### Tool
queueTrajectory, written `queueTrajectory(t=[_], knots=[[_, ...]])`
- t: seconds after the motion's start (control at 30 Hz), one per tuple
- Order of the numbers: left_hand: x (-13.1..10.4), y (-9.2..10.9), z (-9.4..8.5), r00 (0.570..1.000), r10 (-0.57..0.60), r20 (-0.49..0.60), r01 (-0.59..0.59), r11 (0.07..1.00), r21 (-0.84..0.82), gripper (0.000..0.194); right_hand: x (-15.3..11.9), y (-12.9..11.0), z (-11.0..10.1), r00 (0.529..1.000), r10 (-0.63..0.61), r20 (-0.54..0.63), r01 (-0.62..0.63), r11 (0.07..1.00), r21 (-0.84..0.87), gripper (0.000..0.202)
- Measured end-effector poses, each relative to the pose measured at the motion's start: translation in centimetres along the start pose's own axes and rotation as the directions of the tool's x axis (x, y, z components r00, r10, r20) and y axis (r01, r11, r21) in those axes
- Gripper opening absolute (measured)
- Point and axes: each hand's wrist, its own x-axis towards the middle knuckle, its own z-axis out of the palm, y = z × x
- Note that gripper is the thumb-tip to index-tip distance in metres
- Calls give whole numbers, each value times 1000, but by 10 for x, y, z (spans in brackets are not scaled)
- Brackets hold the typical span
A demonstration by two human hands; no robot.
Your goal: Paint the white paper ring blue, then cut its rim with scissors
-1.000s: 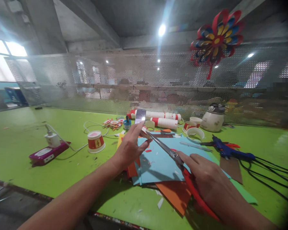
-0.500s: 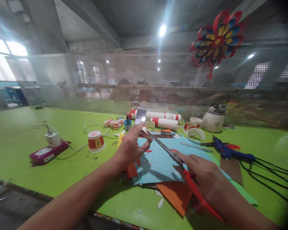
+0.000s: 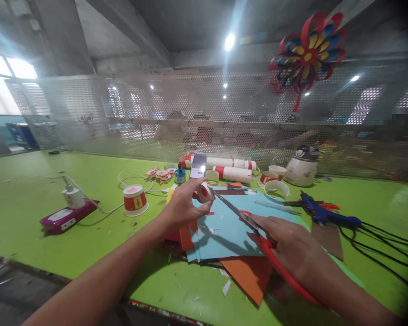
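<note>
Between the thumb and fingers of my left hand is a small round white paper piece with a red mark, perhaps cut from a paper cup. My right hand grips scissors with red handles. The blades look nearly closed, and their tips point at the round piece's right edge; whether they touch it I cannot tell. Light blue paper sheets lie beneath both hands, on top of orange paper. A phone leans upright just beyond my left hand.
Left on the green table stand a red-and-white paper cup and a purple power strip with a charger. At right are a blue glue gun with black cables and a white jug. White-and-red cup tubes lie behind, before a perforated screen.
The round piece has turned in my left hand, so its flat face with the red mark now shows. The scissors have barely moved.
</note>
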Motion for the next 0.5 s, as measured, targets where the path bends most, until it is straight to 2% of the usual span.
queueTrajectory(t=[0.07, 0.13, 0.2, 0.33, 0.43, 0.5], knots=[[0, -2, -1, 1000, -18, 18, 18, 1000, -10, 49, 1, 3, 1, 1000, 8, -7, -8, 1000, -28, 33], [1, -3, -2, 999, -31, 35, 32, 999, -26, 49, 3, 4, 0, 999, 14, 31, -16, 998, 59, 31], [1, -3, -3, 998, -40, 50, 43, 998, -49, 48, 5, 3, -1, 992, 23, 123, -47, 980, 193, 28], [1, -1, -5, 997, -40, 63, 47, 993, -110, 49, 4, -8, -9, 952, 67, 299, -187, 898, 397, 28], [1, 0, -5, 998, -32, 46, 38, 989, -144, 50, -1, -17, -16, 959, 113, 259, -231, 839, 493, 28], [0, 1, -4, 999, -26, 33, 31, 987, -155, 50, -5, -18, -19, 947, 155, 282, -287, 801, 525, 29]])
